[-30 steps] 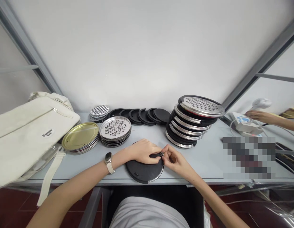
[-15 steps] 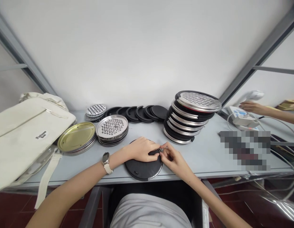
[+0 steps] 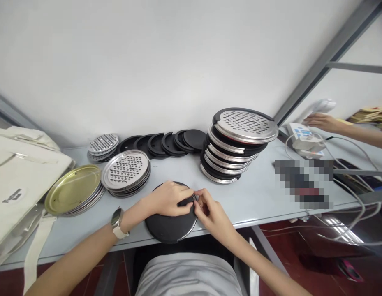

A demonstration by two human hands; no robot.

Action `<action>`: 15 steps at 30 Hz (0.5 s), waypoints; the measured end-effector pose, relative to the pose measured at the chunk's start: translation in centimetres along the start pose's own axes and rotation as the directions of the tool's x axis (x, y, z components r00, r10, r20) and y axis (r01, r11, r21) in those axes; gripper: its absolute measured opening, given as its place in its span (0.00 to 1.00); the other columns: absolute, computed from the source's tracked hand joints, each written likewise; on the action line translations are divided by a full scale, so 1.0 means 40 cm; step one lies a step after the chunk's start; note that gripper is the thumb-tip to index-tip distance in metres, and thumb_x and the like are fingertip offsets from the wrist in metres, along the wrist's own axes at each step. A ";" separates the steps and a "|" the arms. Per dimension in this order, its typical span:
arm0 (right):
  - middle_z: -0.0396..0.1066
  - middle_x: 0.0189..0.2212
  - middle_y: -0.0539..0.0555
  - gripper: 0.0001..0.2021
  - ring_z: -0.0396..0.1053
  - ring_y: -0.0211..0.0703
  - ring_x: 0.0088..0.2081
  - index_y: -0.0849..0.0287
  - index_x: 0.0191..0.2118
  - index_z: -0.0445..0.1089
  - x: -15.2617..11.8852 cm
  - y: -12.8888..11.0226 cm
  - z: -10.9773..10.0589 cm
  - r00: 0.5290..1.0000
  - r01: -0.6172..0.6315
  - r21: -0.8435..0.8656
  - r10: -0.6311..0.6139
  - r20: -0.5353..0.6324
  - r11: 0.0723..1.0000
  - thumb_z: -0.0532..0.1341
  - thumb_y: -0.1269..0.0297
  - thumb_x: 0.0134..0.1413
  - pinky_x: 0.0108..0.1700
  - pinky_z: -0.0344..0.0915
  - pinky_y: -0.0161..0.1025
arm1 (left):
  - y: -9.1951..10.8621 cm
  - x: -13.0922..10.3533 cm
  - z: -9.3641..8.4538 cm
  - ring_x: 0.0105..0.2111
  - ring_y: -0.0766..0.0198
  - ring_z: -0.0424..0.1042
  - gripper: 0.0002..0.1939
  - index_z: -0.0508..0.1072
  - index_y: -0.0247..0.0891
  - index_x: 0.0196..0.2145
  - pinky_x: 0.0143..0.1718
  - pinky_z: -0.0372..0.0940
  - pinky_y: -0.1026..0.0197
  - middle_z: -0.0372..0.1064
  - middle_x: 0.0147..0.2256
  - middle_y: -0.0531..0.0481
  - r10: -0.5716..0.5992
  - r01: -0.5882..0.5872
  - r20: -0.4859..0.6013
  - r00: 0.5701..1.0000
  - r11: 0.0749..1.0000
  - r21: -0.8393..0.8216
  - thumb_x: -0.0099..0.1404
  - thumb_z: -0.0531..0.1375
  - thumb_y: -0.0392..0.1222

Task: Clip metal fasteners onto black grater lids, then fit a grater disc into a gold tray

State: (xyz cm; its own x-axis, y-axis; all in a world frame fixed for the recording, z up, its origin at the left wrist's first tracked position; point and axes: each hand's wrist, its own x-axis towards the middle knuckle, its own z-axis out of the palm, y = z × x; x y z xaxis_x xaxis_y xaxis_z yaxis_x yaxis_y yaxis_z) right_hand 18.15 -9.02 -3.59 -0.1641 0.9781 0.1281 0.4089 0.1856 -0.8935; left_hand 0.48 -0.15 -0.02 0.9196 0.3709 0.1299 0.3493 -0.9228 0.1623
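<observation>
Black plastic, by its look, makes up the round, flat disc with a silvery edge [image 3: 170,228], lying near the front of the pale grey worktop [image 3: 255,189]. It should handle as light, stiff and slightly slippery, best held by opposite sides of its rim. The left hand [image 3: 172,199] covers its far part, grip unclear; the right hand [image 3: 213,211] pinches at its right rim. Being round, it has no clear long axis; the silvery edge faces right and nearward.

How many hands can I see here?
3. The wearer's left hand lies on the black disc; the right hand has its fingertips at that disc's right edge. Another person's hand is at far right, near a white box. Others could be out of view.
</observation>
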 end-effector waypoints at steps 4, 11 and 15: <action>0.53 0.24 0.43 0.07 0.55 0.35 0.25 0.57 0.46 0.58 -0.001 -0.001 0.002 1.000 -0.019 0.013 0.019 0.010 1.000 0.50 0.67 0.63 0.29 0.54 0.32 | -0.002 0.001 0.002 0.28 0.64 0.69 0.06 0.67 0.38 0.36 0.29 0.58 0.62 0.69 0.29 0.52 0.007 -0.007 -0.001 1.000 1.000 -0.002 0.64 0.54 0.42; 0.53 0.24 0.44 0.08 0.57 0.36 0.26 0.57 0.47 0.59 0.000 -0.002 0.003 0.999 -0.040 -0.016 0.041 0.032 0.999 0.50 0.67 0.63 0.29 0.55 0.32 | -0.007 0.000 0.001 0.26 0.64 0.66 0.05 0.65 0.37 0.34 0.26 0.56 0.61 0.67 0.27 0.53 0.030 -0.031 -0.019 0.999 0.999 -0.024 0.63 0.53 0.41; 0.53 0.24 0.44 0.08 0.57 0.36 0.26 0.57 0.47 0.59 0.006 -0.005 -0.007 0.994 -0.084 0.028 0.082 0.068 0.996 0.50 0.65 0.64 0.29 0.56 0.32 | -0.009 -0.001 0.003 0.26 0.63 0.67 0.06 0.65 0.38 0.32 0.26 0.57 0.60 0.67 0.27 0.52 0.009 -0.009 -0.009 1.000 0.999 -0.046 0.62 0.55 0.43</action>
State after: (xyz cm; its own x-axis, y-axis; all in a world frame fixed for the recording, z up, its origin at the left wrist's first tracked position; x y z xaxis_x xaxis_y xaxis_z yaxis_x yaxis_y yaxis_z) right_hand 18.27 -8.81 -3.26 -0.1909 0.9813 0.0251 0.3960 0.1003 -0.9128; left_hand 0.34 0.13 -0.22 0.9210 0.3636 0.1397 0.3321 -0.9204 0.2061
